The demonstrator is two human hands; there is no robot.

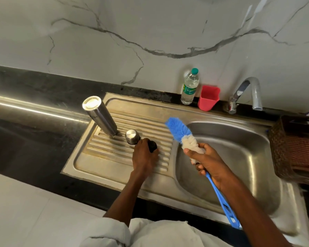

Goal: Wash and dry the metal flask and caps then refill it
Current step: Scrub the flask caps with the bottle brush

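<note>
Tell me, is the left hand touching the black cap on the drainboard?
Touching. The head view shows the left hand with its fingers curled over the black cap, which lies on the drainboard beside the steel cap.

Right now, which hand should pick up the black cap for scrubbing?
Left. The left hand already rests on the black cap on the drainboard, beside the steel cap. The right hand is taken: it grips the bottle brush over the sink basin.
</note>
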